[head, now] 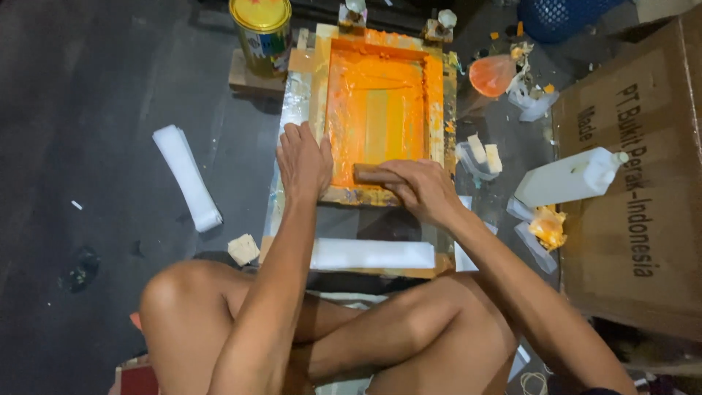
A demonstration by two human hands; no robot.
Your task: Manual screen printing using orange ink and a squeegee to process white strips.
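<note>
Head view: left hand [303,164] flat, fingers spread, pressing screen frame [380,113] edge. Right hand [423,190] closed around wooden squeegee [371,174] at frame's near end, on orange ink. Judgement: keep frame pinned, pressure even.

The right hand [424,189] covers most of the wooden squeegee [374,174], so its blade and far end stay hidden. The left hand [303,162] hides part of the screen frame's [380,110] near left corner. The paint tin [263,29] and blue basket [559,14] are cut off by the top edge, the cardboard box [636,183] by the right edge. The small dark scrap [80,269] on the floor is too dim to identify.
</note>
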